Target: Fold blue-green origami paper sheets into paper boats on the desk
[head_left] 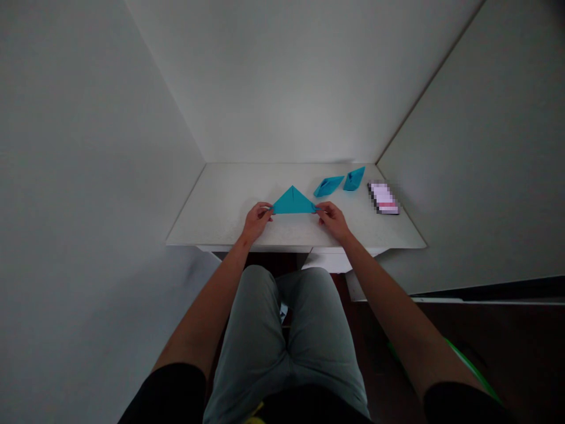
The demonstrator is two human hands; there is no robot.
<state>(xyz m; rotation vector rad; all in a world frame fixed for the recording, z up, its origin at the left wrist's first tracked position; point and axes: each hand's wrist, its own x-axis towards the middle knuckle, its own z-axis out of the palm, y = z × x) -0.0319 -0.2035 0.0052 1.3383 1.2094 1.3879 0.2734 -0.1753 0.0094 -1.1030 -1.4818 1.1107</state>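
Observation:
A sheet of blue paper [293,202], folded into a wide triangle with its peak away from me, lies between my hands over the white desk. A short crease line runs down from the peak. My left hand [257,220] pinches the triangle's left corner between thumb and fingers. At the opposite corner, my right hand [331,219] grips the paper in the same way, its fingertips partly covering that corner.
Two folded blue paper boats, one nearer [329,186] and one farther [354,179], rest behind my right hand. A phone [384,198] with a blurred screen lies at the right of the white desk [220,194]. Walls border the desk at the left, back and right.

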